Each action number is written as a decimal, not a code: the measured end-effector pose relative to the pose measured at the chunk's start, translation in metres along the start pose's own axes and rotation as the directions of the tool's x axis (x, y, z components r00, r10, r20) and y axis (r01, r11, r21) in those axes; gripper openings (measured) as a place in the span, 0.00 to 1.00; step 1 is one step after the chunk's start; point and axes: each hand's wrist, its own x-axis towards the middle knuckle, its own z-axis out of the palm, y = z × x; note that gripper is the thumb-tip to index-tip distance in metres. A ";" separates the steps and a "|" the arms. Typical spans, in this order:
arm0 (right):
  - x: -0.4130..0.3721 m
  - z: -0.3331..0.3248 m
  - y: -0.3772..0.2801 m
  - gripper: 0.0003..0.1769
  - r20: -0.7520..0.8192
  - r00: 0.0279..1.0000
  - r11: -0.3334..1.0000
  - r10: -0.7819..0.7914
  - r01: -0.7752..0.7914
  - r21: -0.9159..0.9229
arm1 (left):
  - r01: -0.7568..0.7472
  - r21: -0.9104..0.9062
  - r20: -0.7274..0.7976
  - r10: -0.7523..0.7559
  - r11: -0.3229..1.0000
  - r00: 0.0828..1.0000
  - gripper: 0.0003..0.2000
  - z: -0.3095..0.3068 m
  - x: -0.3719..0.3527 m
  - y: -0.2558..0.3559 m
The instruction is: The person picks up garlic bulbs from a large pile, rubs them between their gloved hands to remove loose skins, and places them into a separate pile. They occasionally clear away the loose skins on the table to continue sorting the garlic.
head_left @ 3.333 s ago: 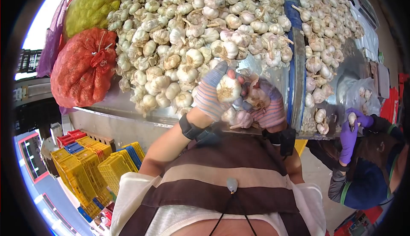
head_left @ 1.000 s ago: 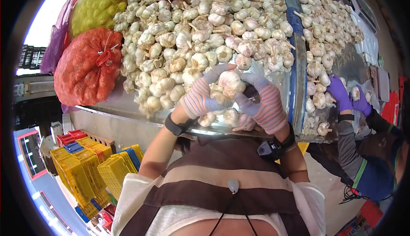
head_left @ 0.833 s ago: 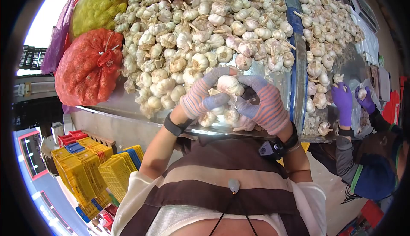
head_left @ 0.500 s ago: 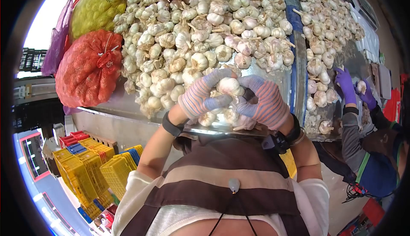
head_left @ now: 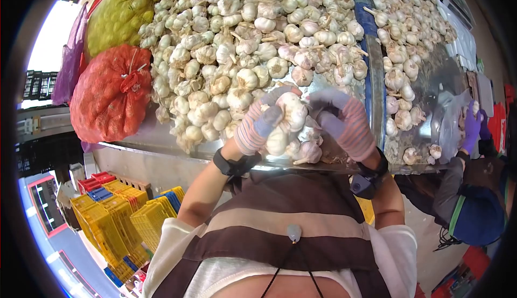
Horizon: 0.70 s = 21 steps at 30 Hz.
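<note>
A garlic bulb sits in my left hand, which wears a striped knit glove and has its thumb and fingers closed on it. My right hand, gloved alike, is just right of the bulb. Its fingers are bent and slightly blurred, with a gap between them and the thumb and no object visible there. More bulbs lie below the hands at the table's near edge, among them a white one and a pinkish one. A large heap of garlic spreads beyond my hands.
A red mesh sack and a yellow mesh sack stand on the left. A blue-edged divider separates a second garlic heap. At right, a co-worker's purple-gloved hand is beside a plastic bag. Yellow crates stand lower left.
My right hand has moved slightly right, away from the bulb. The bulb has turned in my left hand. The co-worker's hands have shifted right, and a plastic bag now shows there.
</note>
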 end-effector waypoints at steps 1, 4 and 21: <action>-0.005 0.002 -0.002 0.25 -0.049 0.994 0.995 -0.093 0.090 -0.050 | 0.008 0.075 -0.020 -0.006 0.997 1.000 0.24 0.003 0.003 0.000; -0.017 -0.001 -0.009 0.31 0.030 1.000 0.997 -0.009 0.011 -0.080 | 0.026 0.219 -0.007 -0.025 0.975 1.000 0.26 0.012 0.005 -0.002; -0.089 -0.039 -0.010 0.41 -0.073 0.997 0.729 0.023 -0.067 -0.681 | -0.089 0.419 -0.152 0.167 0.903 0.974 0.14 0.033 0.008 -0.007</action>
